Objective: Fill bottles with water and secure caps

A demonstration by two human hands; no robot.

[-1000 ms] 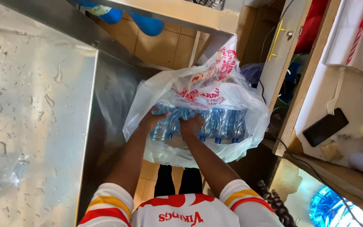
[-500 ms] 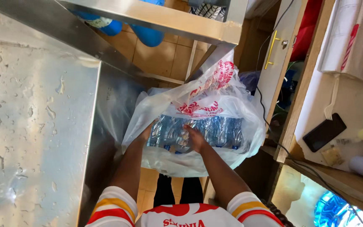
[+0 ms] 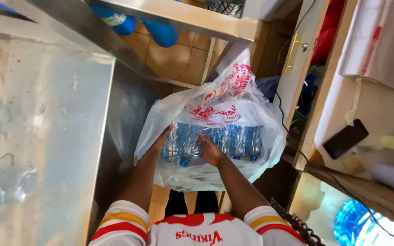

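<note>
A clear plastic bag (image 3: 256,114) with red print hangs in front of me, low between a steel counter and a wooden unit. Inside it lies a row of several blue-tinted water bottles (image 3: 233,139) on their sides. My left hand (image 3: 163,139) grips the bag's left rim beside the bottles. My right hand (image 3: 209,152) reaches into the bag and rests on the bottles near the middle. Both forearms run down from my red, white and yellow sleeves.
A wet steel counter (image 3: 46,136) fills the left. A steel shelf (image 3: 183,18) crosses the top, with blue bottles (image 3: 160,33) under it. At right stand a wooden cabinet door (image 3: 304,68) and a surface with a dark phone (image 3: 345,138).
The bag and bottles have shifted slightly lower and to the left in view. My left hand has moved out to the bag's left edge, while my right hand stays on the bottles.
</note>
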